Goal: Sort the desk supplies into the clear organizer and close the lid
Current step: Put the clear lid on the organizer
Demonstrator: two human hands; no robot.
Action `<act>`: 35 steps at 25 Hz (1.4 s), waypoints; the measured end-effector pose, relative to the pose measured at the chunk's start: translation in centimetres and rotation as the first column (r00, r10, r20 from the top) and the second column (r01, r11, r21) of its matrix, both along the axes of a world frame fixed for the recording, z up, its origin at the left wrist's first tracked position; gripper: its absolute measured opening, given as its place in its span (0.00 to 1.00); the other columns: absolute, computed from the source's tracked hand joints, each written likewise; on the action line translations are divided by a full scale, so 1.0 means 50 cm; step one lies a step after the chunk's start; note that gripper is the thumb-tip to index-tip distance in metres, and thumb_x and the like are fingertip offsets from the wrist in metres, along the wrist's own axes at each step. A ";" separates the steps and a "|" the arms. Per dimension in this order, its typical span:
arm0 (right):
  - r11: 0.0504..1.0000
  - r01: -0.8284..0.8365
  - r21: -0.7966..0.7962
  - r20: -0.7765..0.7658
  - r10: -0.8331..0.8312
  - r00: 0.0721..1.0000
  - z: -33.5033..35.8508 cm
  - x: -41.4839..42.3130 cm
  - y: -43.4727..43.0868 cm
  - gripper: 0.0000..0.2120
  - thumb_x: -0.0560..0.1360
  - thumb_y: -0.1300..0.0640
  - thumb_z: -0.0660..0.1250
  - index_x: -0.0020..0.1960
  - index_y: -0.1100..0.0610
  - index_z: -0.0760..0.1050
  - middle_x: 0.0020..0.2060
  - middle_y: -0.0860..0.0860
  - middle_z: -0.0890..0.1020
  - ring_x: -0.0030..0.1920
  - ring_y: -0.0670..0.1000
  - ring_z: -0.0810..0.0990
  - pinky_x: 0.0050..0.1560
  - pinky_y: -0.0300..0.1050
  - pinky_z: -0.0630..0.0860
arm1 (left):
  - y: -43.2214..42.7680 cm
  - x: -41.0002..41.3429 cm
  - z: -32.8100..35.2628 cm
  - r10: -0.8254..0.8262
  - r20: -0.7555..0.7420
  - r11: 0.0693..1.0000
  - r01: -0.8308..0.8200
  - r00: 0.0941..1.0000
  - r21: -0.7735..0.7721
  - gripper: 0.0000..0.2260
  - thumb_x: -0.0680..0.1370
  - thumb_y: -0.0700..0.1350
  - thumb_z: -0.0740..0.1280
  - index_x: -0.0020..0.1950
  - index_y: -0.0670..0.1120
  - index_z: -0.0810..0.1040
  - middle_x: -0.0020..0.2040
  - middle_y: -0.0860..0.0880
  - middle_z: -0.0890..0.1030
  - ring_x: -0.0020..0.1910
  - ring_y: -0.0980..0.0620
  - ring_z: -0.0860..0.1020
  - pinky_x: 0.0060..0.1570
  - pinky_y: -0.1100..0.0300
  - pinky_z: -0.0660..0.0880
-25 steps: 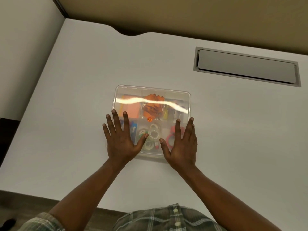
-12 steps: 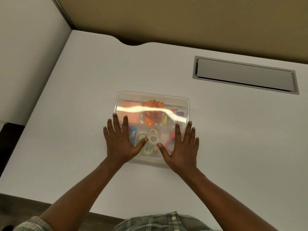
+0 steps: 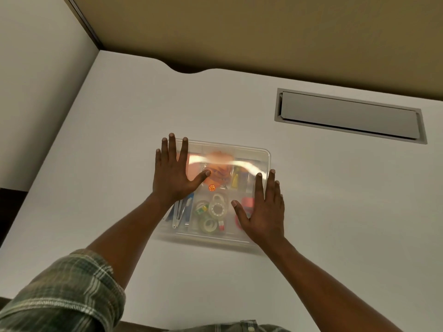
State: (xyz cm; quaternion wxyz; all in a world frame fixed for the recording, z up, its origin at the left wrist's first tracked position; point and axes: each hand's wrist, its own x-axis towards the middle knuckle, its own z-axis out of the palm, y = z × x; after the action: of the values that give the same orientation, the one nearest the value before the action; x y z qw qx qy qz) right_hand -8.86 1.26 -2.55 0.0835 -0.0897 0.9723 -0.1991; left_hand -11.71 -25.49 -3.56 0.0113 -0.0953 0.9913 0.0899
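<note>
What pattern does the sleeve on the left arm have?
The sleeve is plaid, green-grey with pale lines, seen in the head view.

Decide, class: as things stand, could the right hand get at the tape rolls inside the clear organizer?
Probably not. The clear plastic tape rolls lie under the organizer's transparent lid, which looks shut, and both the right hand and left hand rest flat on it. The lid would have to come off first.

Wide white matte desk top [image 3: 119,144] fills most of view, far edge with shallow curved notch [image 3: 189,69]. Grey rectangular metal cable hatch [image 3: 350,116] set flush at right. Tan partition wall [image 3: 263,32] behind, pale side panel [image 3: 36,80] at left. Dark floor strip [image 3: 9,212] at left edge. Soft overhead light.
</note>
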 end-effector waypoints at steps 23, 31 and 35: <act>0.964 -0.257 -0.066 0.009 0.258 0.966 -0.010 0.011 -0.152 0.43 0.76 0.30 0.54 0.80 0.48 0.38 0.79 0.50 0.34 0.76 0.61 0.61 0.59 0.58 0.78 | -0.026 0.189 -0.007 0.072 -0.020 0.996 -0.073 0.997 -0.048 0.38 0.77 0.68 0.54 0.80 0.51 0.48 0.81 0.44 0.45 0.79 0.41 0.42 0.74 0.34 0.47; 0.952 -0.306 0.009 0.117 0.303 0.946 0.019 -0.004 -0.161 0.43 0.77 0.31 0.55 0.80 0.46 0.35 0.79 0.52 0.34 0.71 0.62 0.67 0.59 0.58 0.76 | -0.040 0.197 0.000 0.079 0.008 0.996 -0.078 0.997 -0.050 0.36 0.77 0.68 0.51 0.80 0.51 0.49 0.81 0.43 0.45 0.79 0.39 0.43 0.73 0.33 0.47; 0.962 -0.272 0.011 0.144 0.268 0.953 0.033 -0.007 -0.100 0.41 0.78 0.32 0.53 0.81 0.47 0.39 0.81 0.53 0.42 0.73 0.62 0.65 0.63 0.59 0.74 | -0.026 0.192 0.004 0.072 0.027 0.996 -0.070 0.997 -0.053 0.36 0.77 0.66 0.49 0.80 0.46 0.55 0.79 0.37 0.51 0.78 0.34 0.50 0.70 0.30 0.53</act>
State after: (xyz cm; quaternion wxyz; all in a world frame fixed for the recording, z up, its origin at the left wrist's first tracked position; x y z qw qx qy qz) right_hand -9.21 -3.75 -0.88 0.1799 -0.2063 0.9454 -0.1769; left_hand -2.12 -26.76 -3.38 0.0197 -0.1320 0.9890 0.0632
